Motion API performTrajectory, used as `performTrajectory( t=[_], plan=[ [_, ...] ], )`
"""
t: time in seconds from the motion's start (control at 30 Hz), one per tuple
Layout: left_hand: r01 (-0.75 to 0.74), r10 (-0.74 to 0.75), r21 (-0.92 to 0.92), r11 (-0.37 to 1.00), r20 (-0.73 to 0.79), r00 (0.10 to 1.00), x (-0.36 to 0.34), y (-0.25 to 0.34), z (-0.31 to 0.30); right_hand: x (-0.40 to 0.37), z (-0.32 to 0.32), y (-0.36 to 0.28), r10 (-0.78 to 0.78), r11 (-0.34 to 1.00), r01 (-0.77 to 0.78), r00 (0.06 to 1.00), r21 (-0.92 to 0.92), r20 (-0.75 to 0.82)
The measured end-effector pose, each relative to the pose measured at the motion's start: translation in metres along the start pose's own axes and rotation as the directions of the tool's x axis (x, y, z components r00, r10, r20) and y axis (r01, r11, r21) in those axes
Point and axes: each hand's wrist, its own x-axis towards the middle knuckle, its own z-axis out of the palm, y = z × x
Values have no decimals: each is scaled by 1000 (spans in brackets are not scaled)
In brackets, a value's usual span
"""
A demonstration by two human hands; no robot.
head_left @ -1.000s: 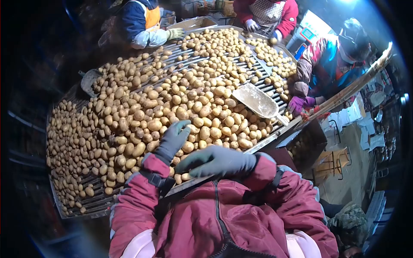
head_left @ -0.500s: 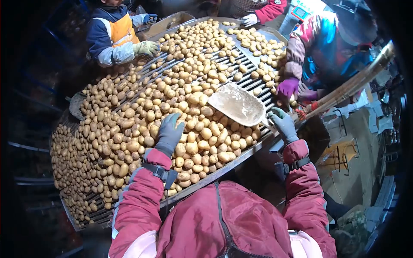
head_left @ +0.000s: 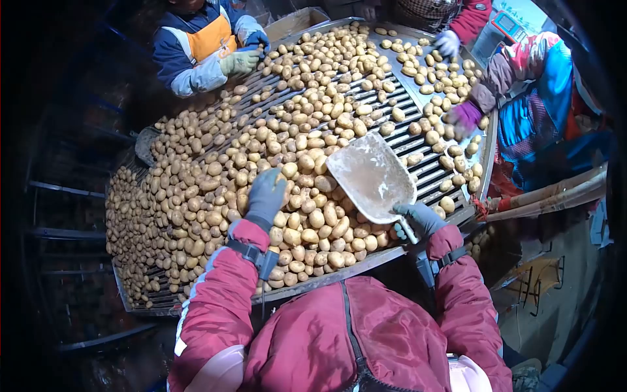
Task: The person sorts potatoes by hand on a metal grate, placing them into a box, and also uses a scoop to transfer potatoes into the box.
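Potatoes (head_left: pixel 189 202) lie heaped over a slatted metal table (head_left: pixel 418 186). My left hand (head_left: pixel 266 196), in a grey glove, rests on the heap with its fingers stretched forward over the potatoes. A worn, whitish scoop (head_left: pixel 372 173) lies tilted across the potatoes and the bare slats to the right of that hand; its pan is dirty but carries no potatoes. Its short handle points toward me, and my right hand (head_left: pixel 421 219), gloved too, is closed around it. Part of the handle shows below the fingers.
A second scoop (head_left: pixel 146 145) sits at the table's left edge. Across the table, a person in an orange vest (head_left: pixel 212 39) handles potatoes. Another's purple glove (head_left: pixel 465 116) and a white glove (head_left: pixel 448 44) are at the right side. A wrapped rail (head_left: pixel 555 196) runs off right.
My view has turned, so the table sits farther right. The scoop has swung, its handle now pointing more toward me. The purple-gloved hand has moved over the potatoes at the right edge.
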Motion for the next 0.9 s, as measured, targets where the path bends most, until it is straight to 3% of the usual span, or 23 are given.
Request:
performTrajectory(
  t=[0.03, 0.07, 0.1, 0.13, 0.17, 0.2, 0.23, 0.27, 0.3, 0.33, 0.43, 0.5, 0.53, 0.63, 0.67, 0.77, 0.8, 0.83, 0.9],
  plan=[
    [-8, 3, 85, 996, 55, 998, 4, -36, 17, 10, -3, 10, -19, 996, 17, 999, 91, 26],
    [35, -41, 104, 994, 58, 997, 16, -14, -5, 13, -5, 13, 78, 978, -100, 989, 183, 124],
    [-13, 5, 130, 991, 61, 998, 27, -16, -11, 6, 1, 14, 53, 978, -72, 994, 198, 100],
    [44, -41, -24, 999, 103, 994, 34, -24, -11, 4, 4, 19, -9, 977, -12, 995, 212, 96],
    [-18, 14, 108, 994, 39, 999, 41, -66, 18, -8, 15, 20, -41, 974, 46, 999, 223, -25],
    [-62, 40, 175, 983, 128, 991, 57, -85, 31, -22, 24, 21, -135, 948, 145, 989, 282, -56],
    [-105, 84, 180, 978, 120, 989, 64, -103, 42, 0, 5, 46, -230, 971, 234, 970, 54, -75],
    [186, -198, 71, 980, 244, 949, 68, -40, -6, -18, 13, 45, -174, 970, 204, 962, 131, -213],
    [175, -188, 72, 982, 251, 950, 69, -43, -3, -1, -1, 70, -188, 979, 200, 962, 43, -198],
    [166, -181, 92, 982, 205, 962, 65, -48, 1, 15, -12, 98, -290, 954, 298, 938, 15, -189],
    [135, -154, 116, 984, 168, 974, 73, -41, -3, -42, 20, 99, -193, 969, 227, 943, 102, -272],
    [117, -138, 122, 986, 180, 974, 81, -37, -4, -44, 16, 124, -341, 939, 325, 916, -108, -211],
    [89, -115, 157, 984, 165, 980, 83, -38, -1, -71, 37, 107, -219, 975, 195, 919, -104, -328],
    [34, -72, 217, 976, 171, 983, 84, -33, 0, -70, 41, 124, -260, 961, 215, 913, -171, -314],
    [35, -72, 200, 979, 184, 980, 84, -31, -3, -57, 41, 138, -284, 959, 272, 906, -84, -313],
    [51, -85, 161, 986, 210, 974, 81, -26, -5, -67, 53, 139, -267, 963, 243, 913, -113, -308],
    [94, -107, 74, 993, 200, 974, 78, -23, -4, -100, 84, 107, -149, 978, 191, 918, 79, -368],
    [139, -135, -10, 990, 184, 974, 78, -26, -5, -92, 86, 113, -149, 980, 186, 922, 71, -358],
    [229, -210, -16, 973, 343, 916, 89, -13, -16, -71, 87, 131, -337, 877, 399, 908, 269, -248]
  ],
)
